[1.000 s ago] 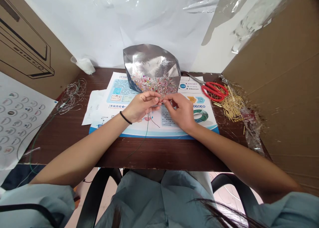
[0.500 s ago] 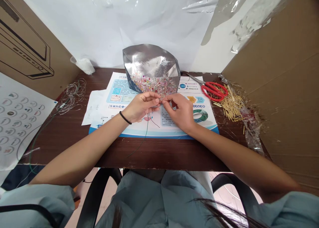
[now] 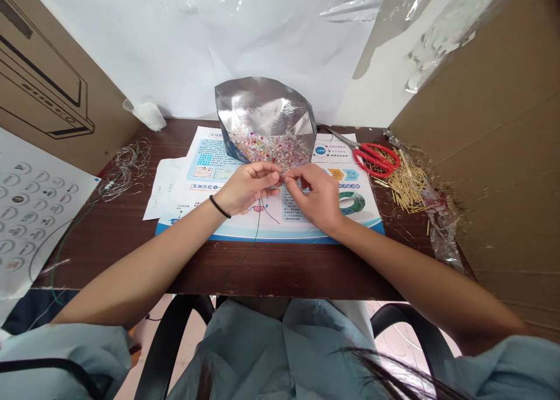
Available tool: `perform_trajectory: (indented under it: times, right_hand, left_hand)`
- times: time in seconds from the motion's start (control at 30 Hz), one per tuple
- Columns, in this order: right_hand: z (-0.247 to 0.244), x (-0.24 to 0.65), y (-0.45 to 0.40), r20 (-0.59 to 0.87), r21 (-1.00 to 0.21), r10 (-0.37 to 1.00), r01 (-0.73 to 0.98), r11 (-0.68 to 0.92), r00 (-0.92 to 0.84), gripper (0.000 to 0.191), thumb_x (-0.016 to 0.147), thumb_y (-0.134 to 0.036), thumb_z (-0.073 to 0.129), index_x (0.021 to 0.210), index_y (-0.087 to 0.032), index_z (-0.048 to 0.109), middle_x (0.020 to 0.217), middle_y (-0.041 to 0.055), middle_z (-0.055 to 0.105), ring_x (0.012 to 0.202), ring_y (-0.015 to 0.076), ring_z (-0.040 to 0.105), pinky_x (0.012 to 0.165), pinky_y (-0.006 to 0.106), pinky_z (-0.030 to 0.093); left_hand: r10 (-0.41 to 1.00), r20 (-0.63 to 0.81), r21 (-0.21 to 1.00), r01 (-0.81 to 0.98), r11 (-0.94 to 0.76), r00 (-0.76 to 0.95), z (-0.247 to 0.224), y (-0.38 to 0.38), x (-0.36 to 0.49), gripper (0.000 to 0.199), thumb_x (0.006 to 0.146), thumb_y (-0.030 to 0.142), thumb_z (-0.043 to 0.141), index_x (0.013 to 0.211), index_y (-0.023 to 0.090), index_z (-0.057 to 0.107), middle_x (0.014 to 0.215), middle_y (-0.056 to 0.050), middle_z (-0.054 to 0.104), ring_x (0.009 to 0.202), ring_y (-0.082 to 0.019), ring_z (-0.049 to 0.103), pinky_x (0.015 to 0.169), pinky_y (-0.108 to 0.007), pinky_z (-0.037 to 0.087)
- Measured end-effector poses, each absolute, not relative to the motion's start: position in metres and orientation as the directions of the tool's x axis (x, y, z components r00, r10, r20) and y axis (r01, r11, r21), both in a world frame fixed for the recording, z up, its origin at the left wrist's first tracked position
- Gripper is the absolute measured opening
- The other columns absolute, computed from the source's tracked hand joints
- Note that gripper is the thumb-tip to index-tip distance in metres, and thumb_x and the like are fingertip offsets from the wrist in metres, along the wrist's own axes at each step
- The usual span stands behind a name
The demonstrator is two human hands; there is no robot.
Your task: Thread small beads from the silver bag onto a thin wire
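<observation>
My left hand [image 3: 252,188], with a black band on the wrist, pinches a thin dark thread [image 3: 258,228] between thumb and fingers. Two ends of the thread hang below this hand, the longer one reaching the table's front part. Fingertip to fingertip with it, my right hand [image 3: 315,196] is closed in a pinch; whatever sits in it is too small to make out. Just behind both hands stands an opened silvery bag [image 3: 266,111], its lower part filled with small pink, white, red and yellow beads [image 3: 271,147].
Red-handled scissors [image 3: 376,160] lie at the right on a heap of thin gold sticks [image 3: 409,184]. Printed sheets [image 3: 210,228] cover the table's middle. Tangled clear thread [image 3: 126,169] lies at left. Cardboard boxes [image 3: 503,155] wall both sides.
</observation>
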State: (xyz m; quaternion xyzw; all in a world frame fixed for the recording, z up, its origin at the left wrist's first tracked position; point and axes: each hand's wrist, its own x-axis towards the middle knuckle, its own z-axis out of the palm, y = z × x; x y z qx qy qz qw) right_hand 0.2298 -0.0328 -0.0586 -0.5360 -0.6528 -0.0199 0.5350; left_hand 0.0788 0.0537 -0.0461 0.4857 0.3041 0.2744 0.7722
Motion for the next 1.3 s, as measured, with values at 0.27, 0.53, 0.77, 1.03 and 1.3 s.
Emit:
perform_trajectory:
  times: [0.27,0.53,0.77,1.03,1.3]
  right_hand:
    - [-0.059,0.2301,-0.0328,0.699,-0.554,0.699,0.729,0.401,0.147,0.013,0.089,-0.022,0.053,0.08,-0.021,0.062,0.075,0.0022,0.067,0.07,0.0147,0.06,0.069,0.03,0.047]
    - [-0.0589,0.2296,-0.033,0.693,-0.559,0.704,0.731,0.392,0.153,0.013,0.089,-0.022,0.053,0.079,-0.021,0.062,0.075,0.0022,0.067,0.072,0.0148,0.061,0.069,0.03,0.048]
    - [-0.0594,0.2302,-0.0328,0.695,-0.55,0.705,0.737,0.393,0.143,0.013,0.089,-0.022,0.054,0.079,-0.021,0.062,0.075,0.0021,0.067,0.072,0.0151,0.061,0.07,0.03,0.047]
    - [-0.0599,0.2323,-0.033,0.725,-0.489,0.683,0.769,0.412,0.095,0.016,0.092,-0.021,0.055,0.084,-0.02,0.068,0.078,0.0026,0.071,0.075,0.0144,0.063,0.069,0.028,0.048]
    - [-0.0587,0.2347,-0.0341,0.702,-0.458,0.711,0.79,0.407,0.041,0.018,0.094,-0.02,0.054,0.095,-0.02,0.072,0.085,0.004,0.073,0.08,0.0149,0.066,0.071,0.027,0.05]
  left_hand:
    - [0.709,-0.179,0.933,-0.11,0.342,0.682,-0.0481,0.055,0.078,0.041,0.057,0.038,0.091,0.083,0.016,0.068,0.077,0.001,0.067,0.077,-0.01,0.065,0.075,-0.026,0.054]
    - [0.711,-0.181,0.93,-0.117,0.349,0.68,-0.0464,0.0536,0.0793,0.041,0.054,0.035,0.092,0.08,0.015,0.068,0.074,0.0,0.067,0.071,-0.009,0.063,0.069,-0.023,0.053]
    - [0.716,-0.17,0.943,-0.099,0.318,0.677,-0.0457,0.0516,0.0802,0.041,0.053,0.036,0.092,0.079,0.015,0.068,0.075,0.0,0.067,0.07,-0.009,0.061,0.067,-0.023,0.052]
    - [0.715,-0.197,0.951,-0.048,0.307,0.67,-0.0439,0.0511,0.0794,0.046,0.053,0.041,0.091,0.081,0.013,0.067,0.074,-0.001,0.066,0.066,-0.009,0.059,0.068,-0.027,0.053]
    - [0.721,-0.217,0.956,-0.008,0.295,0.658,-0.0427,0.0511,0.0775,0.042,0.052,0.039,0.091,0.078,0.012,0.071,0.068,-0.001,0.063,0.065,-0.009,0.06,0.059,-0.022,0.051]
